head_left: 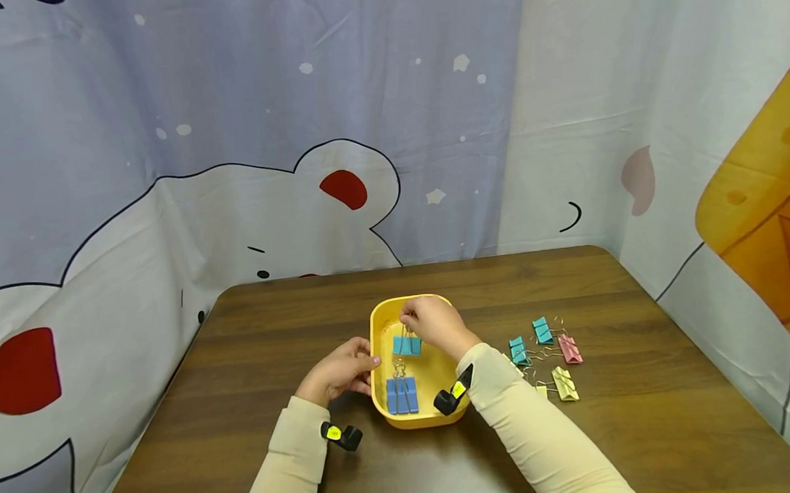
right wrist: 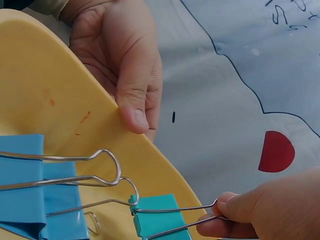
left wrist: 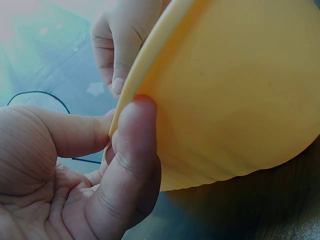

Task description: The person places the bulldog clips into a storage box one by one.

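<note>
A yellow plastic tray [head_left: 432, 379] lies on the table, and my left hand [head_left: 342, 367] pinches its left rim between thumb and fingers. In the left wrist view the thumb is on the inner side of the rim and the fingers [left wrist: 132, 145] press the outer wall. My right hand [head_left: 435, 322] pinches the wire handles of a teal binder clip [right wrist: 159, 216] over the far part of the tray. Blue binder clips [head_left: 402, 396] lie in the tray's near end, handles pointing away from me; the right wrist view shows two overlapping.
Right of the tray, loose binder clips lie on the wooden table [head_left: 293, 330]: teal clips [head_left: 542, 330], a pink one [head_left: 570, 349] and yellow ones [head_left: 564, 384]. A patterned curtain [head_left: 430, 129] hangs behind the table's far edge.
</note>
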`<state>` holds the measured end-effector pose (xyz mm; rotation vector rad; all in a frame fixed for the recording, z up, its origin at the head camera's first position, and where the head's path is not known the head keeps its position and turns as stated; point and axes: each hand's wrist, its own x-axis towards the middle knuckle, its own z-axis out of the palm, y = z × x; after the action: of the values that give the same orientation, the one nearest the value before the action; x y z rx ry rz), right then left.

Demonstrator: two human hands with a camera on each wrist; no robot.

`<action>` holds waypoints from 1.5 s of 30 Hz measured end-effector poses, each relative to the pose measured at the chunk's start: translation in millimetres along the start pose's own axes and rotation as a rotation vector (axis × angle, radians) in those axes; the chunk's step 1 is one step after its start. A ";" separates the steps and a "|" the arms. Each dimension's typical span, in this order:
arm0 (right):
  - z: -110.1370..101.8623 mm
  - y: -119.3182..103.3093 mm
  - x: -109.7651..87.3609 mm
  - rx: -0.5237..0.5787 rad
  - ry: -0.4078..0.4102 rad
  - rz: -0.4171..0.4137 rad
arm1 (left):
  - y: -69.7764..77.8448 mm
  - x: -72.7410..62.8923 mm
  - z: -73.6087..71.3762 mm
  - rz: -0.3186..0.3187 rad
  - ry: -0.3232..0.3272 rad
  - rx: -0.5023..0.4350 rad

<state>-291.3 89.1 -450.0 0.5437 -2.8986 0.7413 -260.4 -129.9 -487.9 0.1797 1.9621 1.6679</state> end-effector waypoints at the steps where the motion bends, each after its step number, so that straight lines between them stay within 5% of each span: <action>1: 0.6 -0.4 -0.1 0.006 -0.005 -0.010 | 0.1 0.0 -0.1 0.000 0.000 -0.001; 27: 13.6 -3.7 -4.5 0.083 -0.204 -0.137 | -1.6 2.3 -1.8 -0.005 0.002 0.006; 45: 14.6 -4.7 -6.3 0.075 -0.228 -0.093 | -1.8 2.4 -2.0 -0.003 0.002 0.008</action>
<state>-283.9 80.2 -461.8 0.8162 -3.0338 0.8280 -263.0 -131.0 -490.2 0.1787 1.9697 1.6593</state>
